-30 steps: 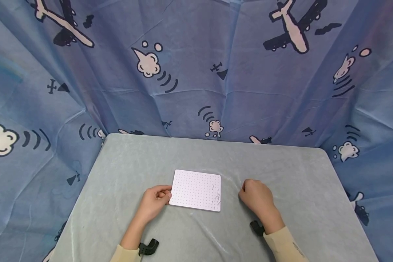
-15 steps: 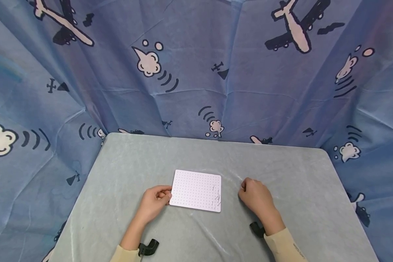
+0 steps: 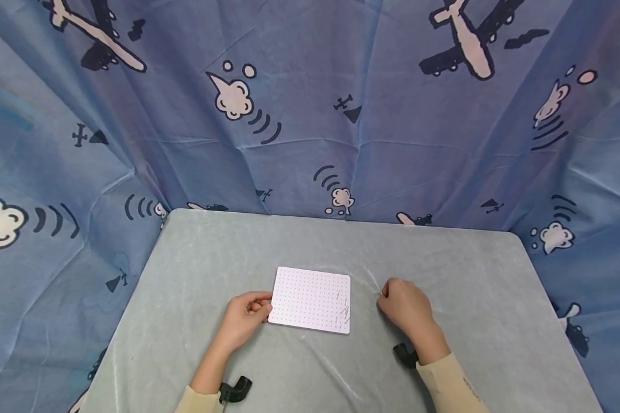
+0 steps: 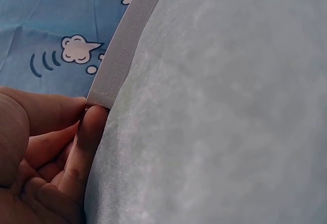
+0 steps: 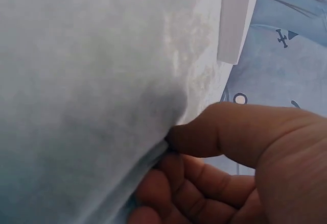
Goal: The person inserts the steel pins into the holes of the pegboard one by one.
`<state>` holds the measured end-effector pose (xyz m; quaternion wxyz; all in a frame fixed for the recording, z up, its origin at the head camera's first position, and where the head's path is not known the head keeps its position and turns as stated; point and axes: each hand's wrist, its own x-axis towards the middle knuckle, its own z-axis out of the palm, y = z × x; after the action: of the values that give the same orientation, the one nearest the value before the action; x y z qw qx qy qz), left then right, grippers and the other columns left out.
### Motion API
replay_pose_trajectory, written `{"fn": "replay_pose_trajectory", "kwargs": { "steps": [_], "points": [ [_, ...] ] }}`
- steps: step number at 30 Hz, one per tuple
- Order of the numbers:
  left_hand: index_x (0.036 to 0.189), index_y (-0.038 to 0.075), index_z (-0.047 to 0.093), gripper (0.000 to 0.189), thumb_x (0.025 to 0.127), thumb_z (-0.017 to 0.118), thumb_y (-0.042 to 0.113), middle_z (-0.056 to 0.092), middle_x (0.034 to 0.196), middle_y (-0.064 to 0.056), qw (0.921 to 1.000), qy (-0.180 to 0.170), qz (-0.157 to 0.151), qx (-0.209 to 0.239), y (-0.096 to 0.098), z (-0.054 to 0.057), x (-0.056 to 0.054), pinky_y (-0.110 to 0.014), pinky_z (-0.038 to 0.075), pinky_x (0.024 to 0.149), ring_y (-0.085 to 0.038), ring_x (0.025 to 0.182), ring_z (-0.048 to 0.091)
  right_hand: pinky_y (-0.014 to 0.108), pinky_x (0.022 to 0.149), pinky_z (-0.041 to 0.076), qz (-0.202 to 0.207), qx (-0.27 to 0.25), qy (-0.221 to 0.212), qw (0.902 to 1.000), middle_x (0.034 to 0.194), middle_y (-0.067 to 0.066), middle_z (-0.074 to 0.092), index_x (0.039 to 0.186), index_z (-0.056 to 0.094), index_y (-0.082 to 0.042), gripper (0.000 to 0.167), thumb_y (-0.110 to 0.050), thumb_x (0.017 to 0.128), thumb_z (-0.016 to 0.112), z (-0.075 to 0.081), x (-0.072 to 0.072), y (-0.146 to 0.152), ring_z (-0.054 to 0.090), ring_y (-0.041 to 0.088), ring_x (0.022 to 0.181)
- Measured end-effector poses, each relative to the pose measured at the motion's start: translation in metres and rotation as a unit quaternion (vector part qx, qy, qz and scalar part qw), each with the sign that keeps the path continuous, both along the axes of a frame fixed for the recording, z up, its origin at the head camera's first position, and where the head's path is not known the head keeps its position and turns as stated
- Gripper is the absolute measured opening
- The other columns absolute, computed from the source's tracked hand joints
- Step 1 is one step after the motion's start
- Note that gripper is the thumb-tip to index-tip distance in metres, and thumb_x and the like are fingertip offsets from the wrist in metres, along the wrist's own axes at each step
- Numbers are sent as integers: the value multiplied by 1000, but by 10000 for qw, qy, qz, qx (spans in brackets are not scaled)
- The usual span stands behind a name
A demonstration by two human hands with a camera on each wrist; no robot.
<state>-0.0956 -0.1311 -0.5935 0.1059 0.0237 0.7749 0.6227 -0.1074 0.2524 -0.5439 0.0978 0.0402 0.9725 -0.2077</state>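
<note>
A thin white board (image 3: 310, 298) with a grid of small dots lies flat near the middle of the table, dark scribbled marks along its right side. My left hand (image 3: 244, 318) pinches its left edge between thumb and fingers. In the left wrist view, the board's pale side edge (image 4: 120, 50) meets the thumb and a fingertip. To the right of the board, apart from it, my right hand (image 3: 407, 307) is curled on the table. The right wrist view shows its thumb (image 5: 204, 137) and bent fingers at a raised fold of the grey tablecloth (image 5: 102, 81), which they appear to pinch.
The grey-green cloth covers the whole table (image 3: 212, 241); creases run near the right hand and below the board. A blue curtain (image 3: 299, 115) with planes and clouds hangs behind and at both sides. Black straps (image 3: 235, 390) sit on the wrists.
</note>
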Motion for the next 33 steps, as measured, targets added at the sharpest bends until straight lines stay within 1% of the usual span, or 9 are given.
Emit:
{"fn": "replay_pose_trajectory", "kwargs": {
  "steps": [3,8,13,19,26,30,33],
  "points": [
    [126,-7,77,26,100,76,-4,72,92,-11,10000,15,1,35,1,0,0,-29,62,66,-20,72,69,34,53,38,-29,-73,46,10000,68,3,55,77,61,-11,14,-7,89,66,-2,2,3,51,21,59],
    [126,-7,77,26,100,76,-4,72,91,-10,10000,12,12,-30,0,2,0,-28,62,66,-20,72,69,34,55,43,-95,-296,216,9993,73,3,60,84,65,-9,7,-9,91,66,-4,6,7,53,21,60],
    [126,-5,77,27,100,76,-3,72,91,-10,10000,-21,21,-92,0,2,0,-29,62,67,-21,73,70,34,59,45,-110,-519,350,9980,75,2,61,89,68,-8,5,-11,92,66,-1,9,9,54,20,63],
    [126,-7,77,26,100,75,-3,73,92,-11,9999,98,-13,-111,0,0,0,-28,62,66,-20,73,70,34,62,46,-236,-923,540,9940,77,2,61,92,68,-9,4,-12,93,67,4,16,5,56,19,67],
    [125,-5,78,26,99,76,-4,73,93,-11,10000,59,10,-32,2,2,-2,-27,61,64,-19,72,68,29,62,51,-289,-1709,843,9812,82,2,65,97,70,-6,4,-10,96,71,11,30,-10,59,18,72],
    [125,-6,78,26,99,76,-4,73,92,-11,10000,23,8,-9,1,0,-2,-28,62,65,-19,73,68,26,62,51,-233,-2090,1020,9723,82,1,66,96,71,-6,4,-8,96,75,10,39,-21,59,16,72],
    [125,-6,77,26,99,75,-5,73,92,-11,10000,24,6,-17,1,-1,-1,-28,63,66,-18,73,68,26,62,52,-215,-2330,1201,9648,82,0,66,96,72,-8,7,-3,94,77,9,44,-28,60,15,71]
  ]
}}
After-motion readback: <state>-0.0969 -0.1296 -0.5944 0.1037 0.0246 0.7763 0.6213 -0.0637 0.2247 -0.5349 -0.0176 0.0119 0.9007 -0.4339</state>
